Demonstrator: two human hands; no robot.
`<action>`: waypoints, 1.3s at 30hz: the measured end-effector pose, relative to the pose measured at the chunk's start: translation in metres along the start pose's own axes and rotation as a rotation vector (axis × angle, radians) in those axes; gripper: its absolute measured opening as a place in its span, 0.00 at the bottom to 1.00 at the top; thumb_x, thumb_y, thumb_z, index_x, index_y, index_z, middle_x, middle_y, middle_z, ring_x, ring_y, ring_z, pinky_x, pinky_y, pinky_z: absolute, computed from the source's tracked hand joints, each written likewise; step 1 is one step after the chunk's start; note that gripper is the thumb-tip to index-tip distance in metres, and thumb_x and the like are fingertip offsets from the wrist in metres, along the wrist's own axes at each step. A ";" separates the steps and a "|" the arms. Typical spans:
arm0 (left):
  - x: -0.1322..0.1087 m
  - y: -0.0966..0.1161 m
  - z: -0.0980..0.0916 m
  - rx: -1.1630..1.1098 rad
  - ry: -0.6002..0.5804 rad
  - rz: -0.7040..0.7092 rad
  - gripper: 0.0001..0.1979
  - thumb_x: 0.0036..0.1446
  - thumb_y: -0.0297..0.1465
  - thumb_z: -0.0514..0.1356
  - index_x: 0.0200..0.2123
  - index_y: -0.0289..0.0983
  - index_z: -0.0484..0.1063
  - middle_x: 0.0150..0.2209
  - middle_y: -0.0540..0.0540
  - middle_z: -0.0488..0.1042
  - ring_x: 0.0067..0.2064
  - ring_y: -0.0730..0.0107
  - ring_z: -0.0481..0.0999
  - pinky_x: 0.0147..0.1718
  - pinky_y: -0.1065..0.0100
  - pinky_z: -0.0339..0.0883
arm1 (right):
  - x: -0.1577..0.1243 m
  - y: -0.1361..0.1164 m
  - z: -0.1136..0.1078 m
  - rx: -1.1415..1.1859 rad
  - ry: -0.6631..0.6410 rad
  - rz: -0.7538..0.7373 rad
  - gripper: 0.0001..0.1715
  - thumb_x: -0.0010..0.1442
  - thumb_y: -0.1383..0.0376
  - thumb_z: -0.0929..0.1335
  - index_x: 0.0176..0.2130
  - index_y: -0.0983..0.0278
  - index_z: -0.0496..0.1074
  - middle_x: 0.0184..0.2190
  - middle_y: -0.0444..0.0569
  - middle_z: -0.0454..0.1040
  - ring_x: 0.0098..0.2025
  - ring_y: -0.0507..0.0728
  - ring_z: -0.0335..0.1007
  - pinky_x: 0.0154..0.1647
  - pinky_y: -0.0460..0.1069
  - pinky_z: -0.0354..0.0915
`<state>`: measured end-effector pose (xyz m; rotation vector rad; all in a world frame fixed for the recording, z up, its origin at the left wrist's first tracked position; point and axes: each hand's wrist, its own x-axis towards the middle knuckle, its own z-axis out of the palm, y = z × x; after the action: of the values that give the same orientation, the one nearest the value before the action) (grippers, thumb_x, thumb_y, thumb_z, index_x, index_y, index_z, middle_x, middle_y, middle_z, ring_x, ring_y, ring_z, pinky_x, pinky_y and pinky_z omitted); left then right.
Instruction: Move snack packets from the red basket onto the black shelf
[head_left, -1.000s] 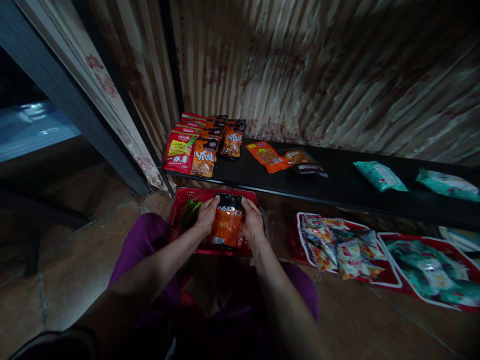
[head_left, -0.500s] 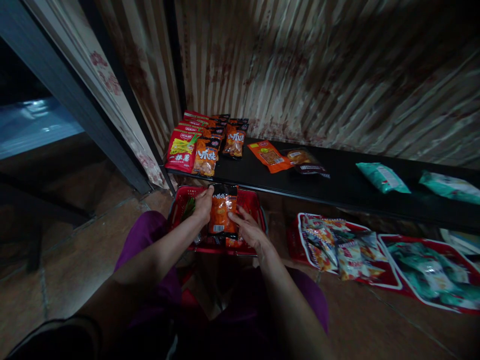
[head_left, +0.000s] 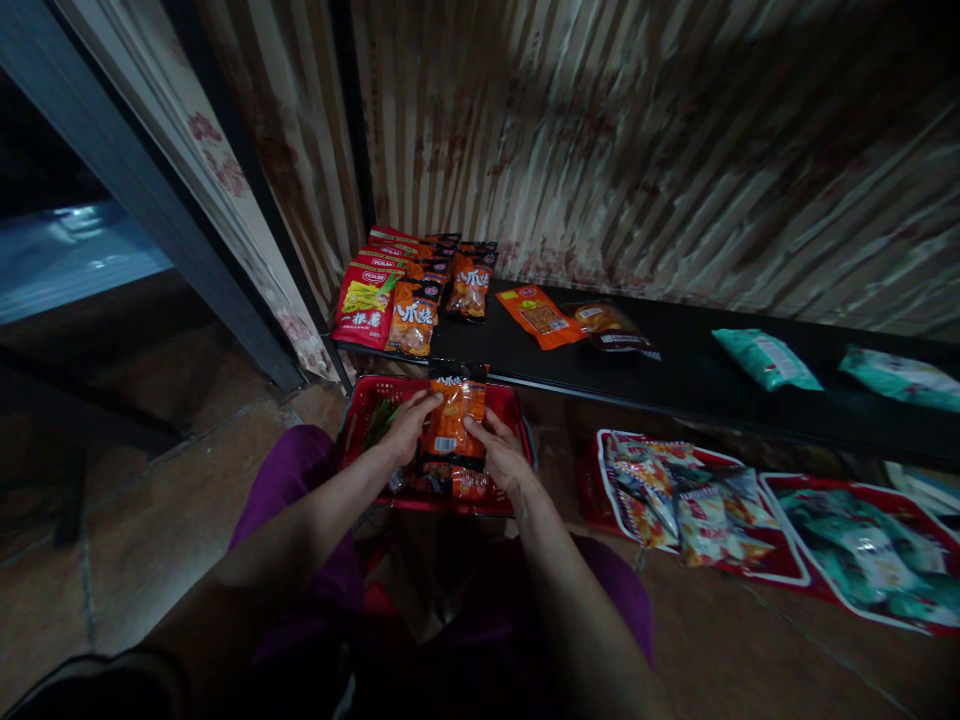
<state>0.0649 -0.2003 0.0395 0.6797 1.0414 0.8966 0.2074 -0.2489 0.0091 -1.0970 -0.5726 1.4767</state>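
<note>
Between my two hands, above a red basket [head_left: 439, 505], is an orange and black snack bag [head_left: 454, 415] with its barcode side toward me. My left hand [head_left: 409, 425] grips its left edge, and my right hand [head_left: 499, 445] closes on its right edge with the thumb over the front. Beneath it in the basket lie more snack packets [head_left: 469, 482] and something green [head_left: 381, 422]. Just beyond, on the black shelf, similar orange snack bags [head_left: 413, 316] stand beside red snack bags [head_left: 367, 300].
Along the black shelf [head_left: 495, 350] lie a flat orange packet [head_left: 538, 316], a brown packet [head_left: 611, 328] and two teal bags [head_left: 766, 360]. On the tiled floor to the right, one basket [head_left: 784, 578] holds assorted snack bags and another [head_left: 847, 612] holds teal ones.
The snack bag has moved slightly up and to the right, toward the shelf edge. My left hand has shifted from its upper corner to lower along its left side.
</note>
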 end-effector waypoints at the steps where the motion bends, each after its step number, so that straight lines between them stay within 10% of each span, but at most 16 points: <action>1: -0.001 -0.001 0.000 -0.008 -0.003 -0.020 0.23 0.40 0.39 0.69 0.41 0.38 0.73 0.42 0.44 0.78 0.42 0.62 0.76 0.40 0.66 0.67 | 0.000 -0.001 0.000 0.008 0.005 -0.004 0.28 0.42 0.59 0.77 0.44 0.59 0.72 0.37 0.44 0.80 0.35 0.57 0.77 0.37 0.52 0.72; 16: 0.006 -0.012 0.006 -0.018 0.004 0.045 0.20 0.44 0.39 0.68 0.39 0.36 0.74 0.41 0.44 0.79 0.40 0.63 0.78 0.41 0.64 0.71 | 0.000 -0.007 0.004 -0.042 0.060 -0.032 0.30 0.44 0.55 0.75 0.47 0.59 0.70 0.37 0.45 0.80 0.37 0.59 0.77 0.41 0.54 0.72; 27: 0.016 -0.005 0.023 0.020 0.101 0.113 0.16 0.49 0.37 0.64 0.41 0.37 0.73 0.41 0.44 0.79 0.42 0.63 0.77 0.45 0.62 0.69 | 0.008 -0.003 -0.008 -0.473 0.223 -0.440 0.36 0.50 0.54 0.71 0.57 0.58 0.63 0.56 0.50 0.68 0.58 0.60 0.63 0.59 0.58 0.59; 39: 0.020 -0.004 0.033 -0.039 0.112 0.149 0.13 0.50 0.36 0.63 0.39 0.37 0.73 0.42 0.44 0.79 0.43 0.63 0.77 0.45 0.63 0.69 | 0.009 -0.007 -0.013 -0.750 0.304 -0.673 0.20 0.55 0.57 0.68 0.48 0.58 0.71 0.47 0.51 0.70 0.48 0.58 0.67 0.50 0.55 0.64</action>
<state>0.1007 -0.1870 0.0400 0.6869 1.0797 1.0923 0.2231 -0.2420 0.0060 -1.4624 -1.1859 0.4836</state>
